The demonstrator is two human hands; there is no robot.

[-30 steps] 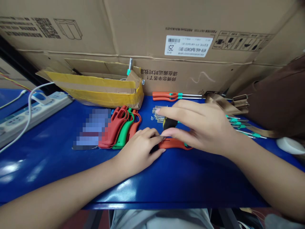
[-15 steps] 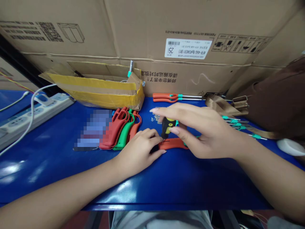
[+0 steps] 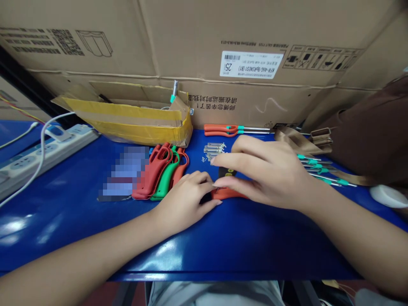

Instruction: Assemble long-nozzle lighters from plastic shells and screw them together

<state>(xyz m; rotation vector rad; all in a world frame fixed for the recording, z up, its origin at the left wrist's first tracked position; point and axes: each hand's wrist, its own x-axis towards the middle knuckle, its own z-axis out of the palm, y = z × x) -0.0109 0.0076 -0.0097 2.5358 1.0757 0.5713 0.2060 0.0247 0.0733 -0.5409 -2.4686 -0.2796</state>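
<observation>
My left hand (image 3: 186,197) rests on the table, its bent fingers and thumb pressed to the near end of an orange lighter handle (image 3: 228,194) that lies flat. Over that handle my right hand (image 3: 261,174) has its thumb and fingers around a short black and yellow screwdriver (image 3: 227,171). Much of the screwdriver is hidden by the fingers, and its tip is hard to make out at the handle's left end. Just beyond lie small clear lighter fuel tanks (image 3: 213,148) and a few tiny screws (image 3: 204,159).
Left of my hand lie red handle shells (image 3: 153,172), a green one (image 3: 166,176) and a blurred phone (image 3: 124,174). Behind stands a yellow-taped carton (image 3: 134,123). Assembled orange lighters (image 3: 219,129) lie at the back; several metal lighter rods (image 3: 318,165) are at right. A power strip (image 3: 47,157) sits left.
My right hand has turned and shifted slightly left and down around the screwdriver, uncovering the clear tanks. My left hand stays in place on the orange handle.
</observation>
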